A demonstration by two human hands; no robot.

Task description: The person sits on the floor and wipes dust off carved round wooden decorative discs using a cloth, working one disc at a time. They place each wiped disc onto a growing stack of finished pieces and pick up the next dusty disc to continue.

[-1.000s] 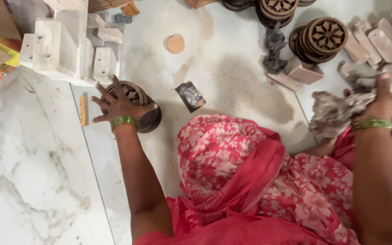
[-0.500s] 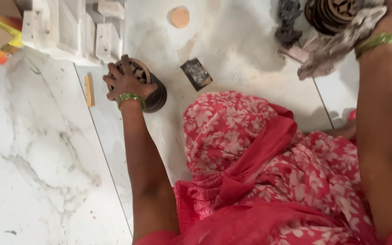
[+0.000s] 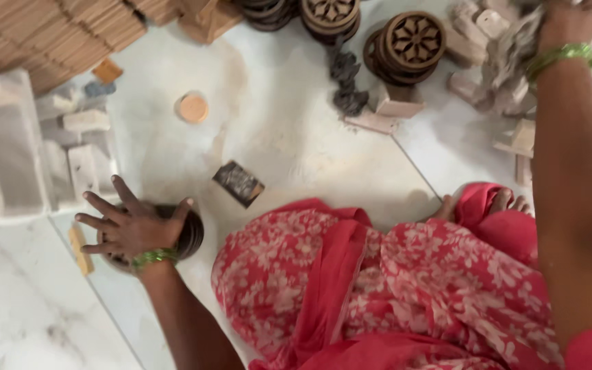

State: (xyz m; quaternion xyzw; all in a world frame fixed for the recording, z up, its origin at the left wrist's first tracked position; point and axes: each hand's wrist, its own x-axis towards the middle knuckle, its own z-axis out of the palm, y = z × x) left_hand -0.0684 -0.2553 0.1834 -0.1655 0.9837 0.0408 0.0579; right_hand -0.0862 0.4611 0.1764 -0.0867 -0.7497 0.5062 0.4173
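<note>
Dusty white marble floor (image 3: 22,322), soft daylight.

light: soft, even daylight | shadows: faint beneath left hand (image 3: 131,229) fingers | blur: right hand (image 3: 570,24) smeared | glare: none

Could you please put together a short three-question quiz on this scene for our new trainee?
1. True or false: the left hand rests spread on top of a stack of dark round carved pieces.
2. What lies on the floor nearest the pink floral cloth? A) a small dark block B) a small round orange disc C) a white stone block
3. Fill in: the right hand, at the top edge of the view, grips a grey ____.

Key
1. True.
2. A.
3. Cloth; the fingers are partly cut off by the picture's edge.
</note>
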